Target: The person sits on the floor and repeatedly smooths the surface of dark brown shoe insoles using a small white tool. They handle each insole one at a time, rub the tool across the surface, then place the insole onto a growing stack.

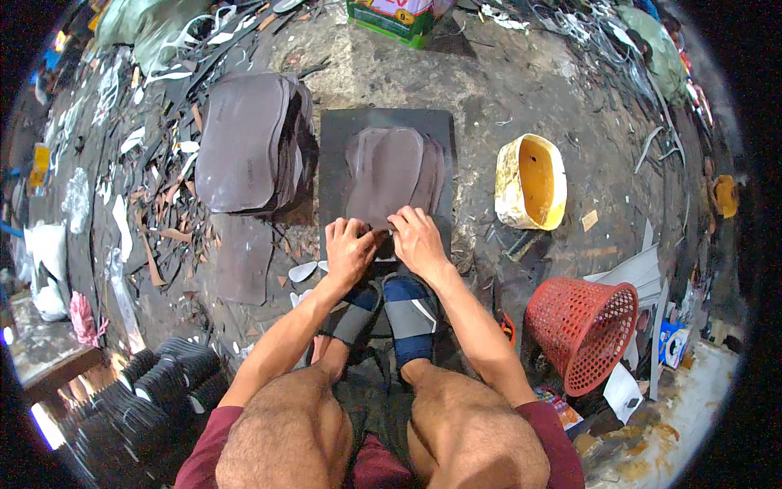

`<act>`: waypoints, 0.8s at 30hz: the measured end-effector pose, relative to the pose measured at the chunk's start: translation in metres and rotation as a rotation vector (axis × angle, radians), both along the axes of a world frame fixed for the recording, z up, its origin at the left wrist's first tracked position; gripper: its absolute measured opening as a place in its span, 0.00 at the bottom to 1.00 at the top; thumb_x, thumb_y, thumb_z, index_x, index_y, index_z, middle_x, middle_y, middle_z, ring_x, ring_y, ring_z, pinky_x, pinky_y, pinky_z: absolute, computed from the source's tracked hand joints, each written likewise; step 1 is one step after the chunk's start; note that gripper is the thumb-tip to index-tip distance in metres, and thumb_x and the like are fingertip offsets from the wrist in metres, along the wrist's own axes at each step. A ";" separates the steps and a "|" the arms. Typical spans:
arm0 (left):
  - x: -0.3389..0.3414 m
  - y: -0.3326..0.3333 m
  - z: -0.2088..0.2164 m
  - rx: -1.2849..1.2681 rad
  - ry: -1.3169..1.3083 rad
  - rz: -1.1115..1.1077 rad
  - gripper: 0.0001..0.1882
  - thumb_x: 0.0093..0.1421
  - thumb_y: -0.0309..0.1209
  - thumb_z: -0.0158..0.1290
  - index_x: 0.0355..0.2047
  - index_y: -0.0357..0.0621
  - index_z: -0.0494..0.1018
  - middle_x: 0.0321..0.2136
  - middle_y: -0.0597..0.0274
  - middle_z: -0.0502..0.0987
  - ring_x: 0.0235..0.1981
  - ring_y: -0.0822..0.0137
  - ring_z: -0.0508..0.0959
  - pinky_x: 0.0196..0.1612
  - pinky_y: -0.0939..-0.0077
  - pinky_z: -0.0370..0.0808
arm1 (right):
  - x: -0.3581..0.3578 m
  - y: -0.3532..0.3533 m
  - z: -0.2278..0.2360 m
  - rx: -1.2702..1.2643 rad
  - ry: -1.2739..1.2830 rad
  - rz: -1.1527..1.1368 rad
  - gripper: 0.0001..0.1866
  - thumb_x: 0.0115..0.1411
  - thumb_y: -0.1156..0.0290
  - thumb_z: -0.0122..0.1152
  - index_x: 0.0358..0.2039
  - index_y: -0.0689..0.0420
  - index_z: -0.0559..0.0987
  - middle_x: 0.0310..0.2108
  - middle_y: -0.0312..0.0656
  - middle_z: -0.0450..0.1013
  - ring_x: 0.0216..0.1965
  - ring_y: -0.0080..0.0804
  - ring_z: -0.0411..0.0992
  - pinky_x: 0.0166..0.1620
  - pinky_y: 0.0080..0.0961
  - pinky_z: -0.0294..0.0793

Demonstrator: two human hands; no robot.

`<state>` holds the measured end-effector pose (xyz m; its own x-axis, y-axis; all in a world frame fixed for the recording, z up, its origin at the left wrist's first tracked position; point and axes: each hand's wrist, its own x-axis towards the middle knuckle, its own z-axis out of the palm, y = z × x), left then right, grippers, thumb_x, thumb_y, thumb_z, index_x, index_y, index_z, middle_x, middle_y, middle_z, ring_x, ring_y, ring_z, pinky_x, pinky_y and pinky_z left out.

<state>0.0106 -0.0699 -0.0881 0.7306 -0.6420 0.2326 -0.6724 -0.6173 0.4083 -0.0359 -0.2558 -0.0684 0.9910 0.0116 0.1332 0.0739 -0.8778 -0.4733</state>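
Observation:
In front of my feet, several thin brown sole-shaped sheets (389, 167) lie fanned and overlapping on a dark square board (334, 130). My left hand (350, 251) is closed at the near left corner of the sheets, its fingers curled over the edge. Close beside it, my right hand (418, 242) pinches the same near edge, fingertips bent down. The hands are a small gap apart, and my fingers partly hide that edge. To the left rises a thick stack of similar brown sheets (240, 143), with one flat brown piece (243, 261) lying nearer to me.
A yellow-lined tub (509, 183) stands right of the board. A red perforated basket (562, 326) lies tipped at the right. Brown and black offcuts (167, 191) litter the left floor. Rows of black soles (163, 391) sit lower left. A green tin (395, 23) stands at the far side.

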 end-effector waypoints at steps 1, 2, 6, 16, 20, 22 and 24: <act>-0.006 -0.002 0.003 -0.031 -0.031 0.005 0.12 0.59 0.41 0.61 0.42 0.57 0.83 0.37 0.61 0.72 0.41 0.57 0.70 0.45 0.58 0.64 | 0.006 -0.003 0.000 0.004 0.021 -0.003 0.11 0.56 0.72 0.61 0.39 0.60 0.80 0.39 0.45 0.73 0.44 0.46 0.73 0.47 0.40 0.75; -0.010 -0.005 0.006 -0.062 -0.061 0.011 0.12 0.59 0.41 0.61 0.41 0.56 0.83 0.36 0.60 0.72 0.41 0.57 0.70 0.45 0.58 0.64 | 0.016 -0.007 0.000 0.040 0.098 -0.014 0.09 0.56 0.71 0.60 0.37 0.59 0.81 0.38 0.45 0.74 0.43 0.46 0.74 0.47 0.40 0.75; -0.019 -0.007 0.018 -0.003 -0.062 0.088 0.12 0.59 0.45 0.60 0.35 0.53 0.84 0.35 0.58 0.72 0.40 0.56 0.70 0.46 0.57 0.64 | 0.025 -0.013 0.027 0.009 0.397 0.054 0.08 0.54 0.70 0.61 0.34 0.56 0.82 0.38 0.43 0.75 0.45 0.43 0.75 0.48 0.41 0.74; 0.030 -0.025 0.007 -0.426 0.693 0.418 0.31 0.55 0.28 0.66 0.59 0.40 0.70 0.28 0.60 0.81 0.29 0.68 0.79 0.33 0.73 0.77 | -0.017 0.006 0.024 -0.088 0.150 0.067 0.15 0.59 0.64 0.61 0.44 0.57 0.83 0.45 0.44 0.76 0.52 0.40 0.73 0.55 0.41 0.69; 0.043 -0.022 0.023 -0.827 1.384 0.390 0.39 0.55 0.21 0.65 0.66 0.42 0.63 0.30 0.66 0.80 0.31 0.75 0.78 0.35 0.80 0.76 | -0.007 -0.002 0.023 0.977 0.146 -0.584 0.24 0.60 0.65 0.67 0.55 0.60 0.78 0.53 0.44 0.76 0.51 0.39 0.76 0.54 0.41 0.75; 0.038 -0.019 0.037 -0.948 1.581 0.319 0.40 0.56 0.19 0.63 0.68 0.43 0.61 0.33 0.68 0.79 0.32 0.77 0.78 0.38 0.83 0.75 | -0.002 -0.022 0.041 1.640 0.472 -0.789 0.27 0.61 0.73 0.66 0.60 0.60 0.72 0.51 0.43 0.77 0.48 0.31 0.76 0.53 0.33 0.76; 0.028 -0.018 0.052 -1.010 1.713 0.375 0.38 0.58 0.20 0.62 0.68 0.43 0.61 0.35 0.68 0.78 0.32 0.77 0.77 0.38 0.83 0.75 | -0.008 -0.027 0.036 1.786 0.434 -0.611 0.25 0.61 0.75 0.65 0.59 0.60 0.73 0.50 0.42 0.77 0.48 0.30 0.77 0.53 0.31 0.76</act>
